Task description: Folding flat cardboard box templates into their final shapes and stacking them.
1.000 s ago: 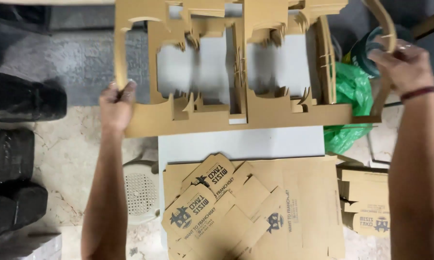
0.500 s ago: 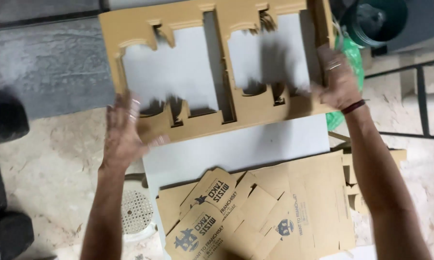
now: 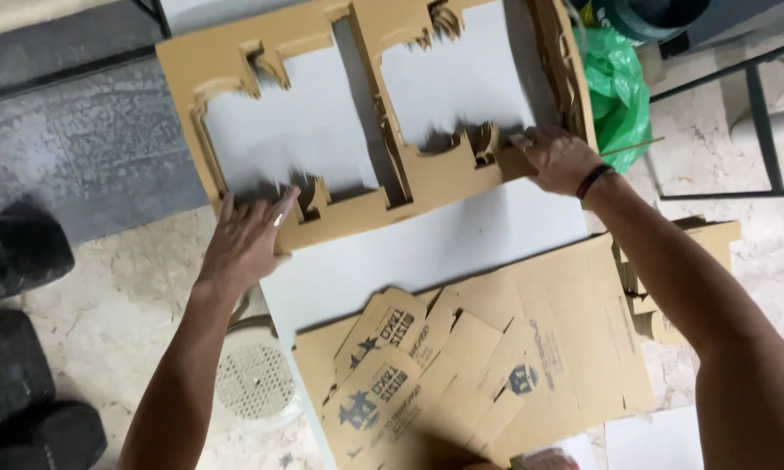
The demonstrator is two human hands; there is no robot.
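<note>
On the white bench [image 3: 461,252], your left hand [image 3: 245,239] lay spread flat and your right hand [image 3: 555,158] pinched the brown die-cut cardboard frame [image 3: 383,187], above flat printed cartons [image 3: 461,374].

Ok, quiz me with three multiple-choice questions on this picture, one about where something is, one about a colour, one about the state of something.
1. Where does the stack of printed cardboard blanks lie?
A. on the white table, nearer the camera than the cutout sheet
B. on the floor at left
C. inside the bag

2. What colour is the plastic bag?
A. red
B. green
C. blue

3. How is the left hand?
A. clenched in a fist
B. flat, fingers spread on the cardboard cutout sheet
C. hanging free

Answers: 1 A, the stack rests on the white top; 2 B, plainly green; 3 B, palm down on the sheet's edge.
</note>
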